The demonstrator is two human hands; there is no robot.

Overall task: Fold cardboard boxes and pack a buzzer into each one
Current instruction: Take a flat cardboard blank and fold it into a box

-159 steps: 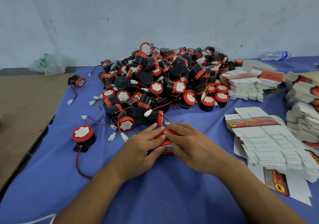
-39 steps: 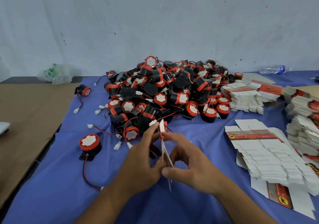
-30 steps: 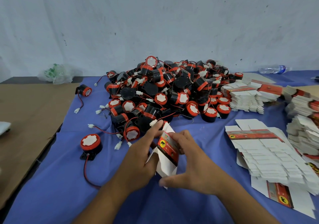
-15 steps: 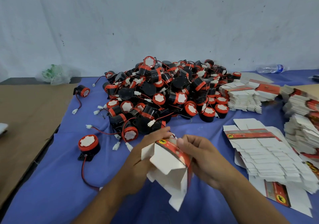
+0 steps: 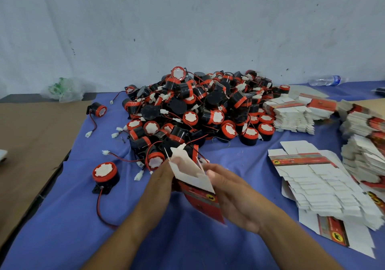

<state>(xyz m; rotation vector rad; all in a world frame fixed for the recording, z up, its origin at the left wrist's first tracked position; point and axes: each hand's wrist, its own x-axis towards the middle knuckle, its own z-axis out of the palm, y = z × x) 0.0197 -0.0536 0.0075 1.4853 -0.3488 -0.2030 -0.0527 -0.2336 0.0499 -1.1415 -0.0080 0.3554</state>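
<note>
Between my hands I hold a half-formed white and red cardboard box (image 5: 193,178) above the blue cloth, its white flaps pointing up and away. My left hand (image 5: 160,184) grips its left side with the thumb on the white panel. Against the box's right side lies my right hand (image 5: 231,194), fingers fairly straight. Behind the box lies a big pile of black and red buzzers (image 5: 200,111) with red wires. One loose buzzer (image 5: 105,175) stands to the left of my hands.
Flat box blanks (image 5: 318,178) fan out at the right, with more stacks (image 5: 291,113) behind and at the far right (image 5: 366,142). Another lone buzzer (image 5: 98,109) sits at the back left. A plastic bottle (image 5: 325,80) and a plastic bag (image 5: 62,89) lie by the wall. Brown board (image 5: 31,140) covers the left.
The flat blank has been opened into a box shape and turned over, so the red band now faces down toward me and the white flaps point up.
</note>
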